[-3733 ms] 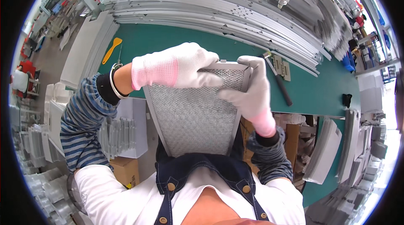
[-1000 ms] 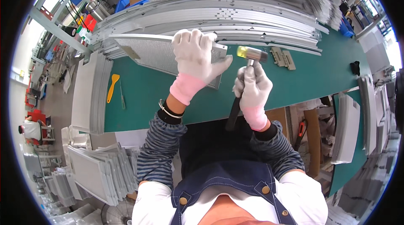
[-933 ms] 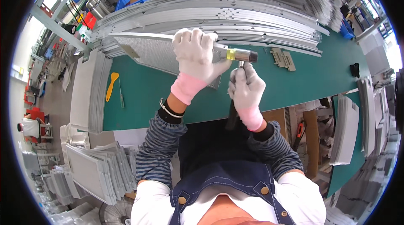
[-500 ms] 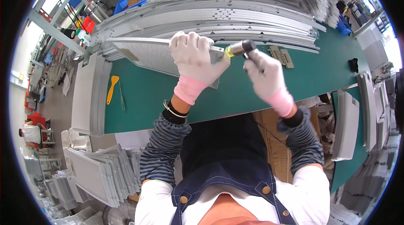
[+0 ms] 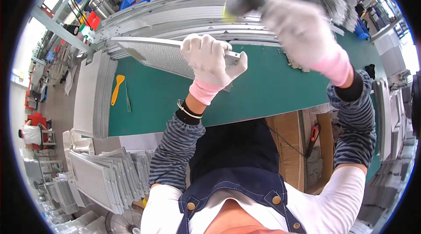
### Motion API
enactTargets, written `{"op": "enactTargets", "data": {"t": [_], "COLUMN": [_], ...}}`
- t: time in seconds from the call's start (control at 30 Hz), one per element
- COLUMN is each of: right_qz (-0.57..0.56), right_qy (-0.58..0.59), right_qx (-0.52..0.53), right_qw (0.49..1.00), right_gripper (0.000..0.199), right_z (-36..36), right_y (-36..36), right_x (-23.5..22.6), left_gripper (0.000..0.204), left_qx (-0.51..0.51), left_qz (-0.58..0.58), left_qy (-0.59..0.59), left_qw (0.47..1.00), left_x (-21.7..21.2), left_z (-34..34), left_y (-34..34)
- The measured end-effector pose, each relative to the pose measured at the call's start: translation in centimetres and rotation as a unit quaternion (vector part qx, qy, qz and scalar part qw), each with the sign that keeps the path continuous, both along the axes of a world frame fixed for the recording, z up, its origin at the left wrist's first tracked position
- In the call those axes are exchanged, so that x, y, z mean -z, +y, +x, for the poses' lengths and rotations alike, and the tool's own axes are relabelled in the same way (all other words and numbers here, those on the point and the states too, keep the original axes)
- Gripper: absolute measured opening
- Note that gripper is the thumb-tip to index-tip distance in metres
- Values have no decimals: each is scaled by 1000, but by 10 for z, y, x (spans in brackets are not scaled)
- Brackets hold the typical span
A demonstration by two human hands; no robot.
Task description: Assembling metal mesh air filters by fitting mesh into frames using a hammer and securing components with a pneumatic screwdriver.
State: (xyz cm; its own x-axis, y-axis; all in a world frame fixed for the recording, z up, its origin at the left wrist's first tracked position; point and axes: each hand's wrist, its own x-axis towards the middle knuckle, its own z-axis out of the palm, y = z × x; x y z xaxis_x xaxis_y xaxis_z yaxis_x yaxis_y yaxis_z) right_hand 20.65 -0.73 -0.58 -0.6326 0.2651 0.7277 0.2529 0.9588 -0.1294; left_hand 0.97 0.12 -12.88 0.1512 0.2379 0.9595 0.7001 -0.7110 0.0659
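Observation:
Gloved in white with a pink cuff, my left hand (image 5: 212, 63) grips the right end of a silver-framed mesh panel (image 5: 160, 56). The panel is propped up on edge over the green table, its long side running off to the left. My right hand (image 5: 302, 32), in a matching glove and blurred by motion, is closed around a mallet (image 5: 245, 2). The mallet has a dark head with a yellow face, which hangs in the air above and beyond the panel's right corner, apart from it. The glove hides its handle.
Long metal strips (image 5: 188, 21) lie stacked behind the panel. A yellow scraper (image 5: 117, 89) and a thin screwdriver (image 5: 127, 98) rest on the green table (image 5: 263, 98) at left, beside stacked white panels (image 5: 87, 98). Grey metal pieces (image 5: 294, 61) lie beneath my right hand.
My right hand has swung up and outward with the mallet, lifting its head away from the panel's corner. My left hand and the panel have shifted slightly right.

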Motion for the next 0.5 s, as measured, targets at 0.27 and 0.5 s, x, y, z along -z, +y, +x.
{"op": "enactTargets", "data": {"t": [0.27, 0.5], "right_qz": [-61, -177], "right_qy": [-108, -218], "right_qx": [23, 218], "right_qw": [992, 935], "right_gripper": [8, 21], "right_z": [-1, -10], "right_y": [-6, -29], "right_x": [9, 24], "left_gripper": [28, 28], "left_qx": [-3, 2], "left_qz": [7, -8], "left_qy": [4, 5], "left_qw": [1000, 1000], "left_x": [4, 10], "left_z": [1, -1], "left_y": [3, 5]}}
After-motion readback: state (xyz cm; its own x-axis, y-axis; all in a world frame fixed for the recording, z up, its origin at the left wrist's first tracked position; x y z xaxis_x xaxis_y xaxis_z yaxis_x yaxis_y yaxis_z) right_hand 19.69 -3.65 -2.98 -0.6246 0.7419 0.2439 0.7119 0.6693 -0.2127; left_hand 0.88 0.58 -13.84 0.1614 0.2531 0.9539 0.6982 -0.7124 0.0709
